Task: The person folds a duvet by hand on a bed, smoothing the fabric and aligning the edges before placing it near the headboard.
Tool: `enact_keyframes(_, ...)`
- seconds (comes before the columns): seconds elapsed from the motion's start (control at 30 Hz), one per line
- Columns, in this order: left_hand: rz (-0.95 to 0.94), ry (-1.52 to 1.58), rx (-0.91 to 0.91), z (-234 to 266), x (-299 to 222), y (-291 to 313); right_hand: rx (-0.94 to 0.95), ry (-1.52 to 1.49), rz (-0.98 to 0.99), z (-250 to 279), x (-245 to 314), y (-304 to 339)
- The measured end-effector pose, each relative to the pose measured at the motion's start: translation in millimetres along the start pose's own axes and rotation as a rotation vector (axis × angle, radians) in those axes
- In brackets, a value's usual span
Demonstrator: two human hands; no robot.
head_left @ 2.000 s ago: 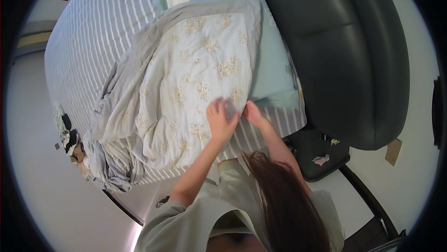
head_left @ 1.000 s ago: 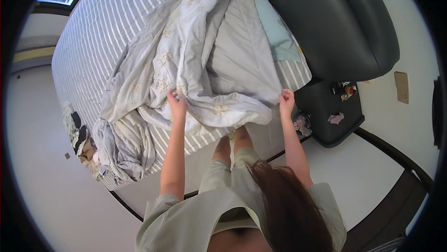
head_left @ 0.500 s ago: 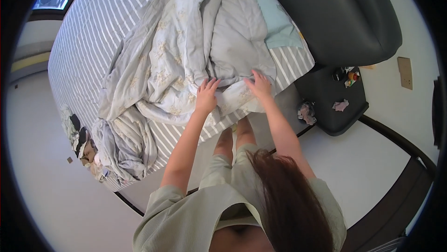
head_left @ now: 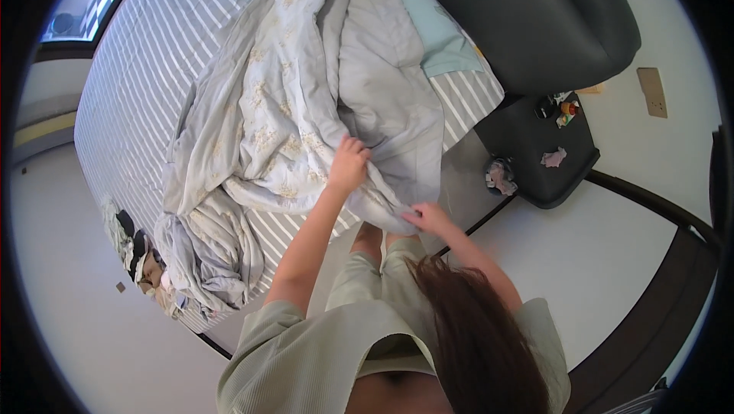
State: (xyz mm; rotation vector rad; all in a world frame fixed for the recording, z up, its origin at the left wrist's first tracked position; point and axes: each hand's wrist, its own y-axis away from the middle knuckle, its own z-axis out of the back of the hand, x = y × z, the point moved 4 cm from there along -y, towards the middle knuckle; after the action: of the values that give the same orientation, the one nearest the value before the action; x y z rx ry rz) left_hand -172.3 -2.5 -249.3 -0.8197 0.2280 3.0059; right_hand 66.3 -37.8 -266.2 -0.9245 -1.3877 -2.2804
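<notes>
A rumpled quilt (head_left: 283, 100), pale with small yellowish flowers on one face and plain grey on the other, lies over the bed. My left hand (head_left: 350, 163) is closed on a fold of it near the bed's front edge. Further right and closer to my body, my right hand (head_left: 428, 219) pinches the quilt's edge, drawn out past the mattress side. Between the hands a strip of quilt hangs in a slanting fold above my knees. Part of the quilt lies bunched at the lower left, by the bed's foot.
The striped sheet (head_left: 130, 70) covers the mattress. Light green pillows (head_left: 451, 51) rest against a dark padded headboard (head_left: 535, 16). On the right, a dark bedside table (head_left: 531, 165) carries small items, with a bag of crumpled tissue (head_left: 501, 177) beside it. Clothes (head_left: 141, 257) lie at the bed's far left corner.
My right hand has pulled the quilt's edge down toward me, off the bed's side. My left hand has shifted slightly right and closed on the fabric. The view has turned a little.
</notes>
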Motion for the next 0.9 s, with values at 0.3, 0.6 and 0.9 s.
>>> enact_keyframes(0.3,-0.723,0.146,0.088,-38,-175,-17,-0.28,0.176,-0.061,-46,-58,96)
enact_keyframes(0.6,-0.231,0.03,0.246,-68,-110,-18,-0.345,-0.274,-0.184,-15,-123,40)
enact_keyframes(0.9,-0.064,-0.181,0.111,-50,-51,-86,-0.897,-0.207,0.186,78,-28,-129)
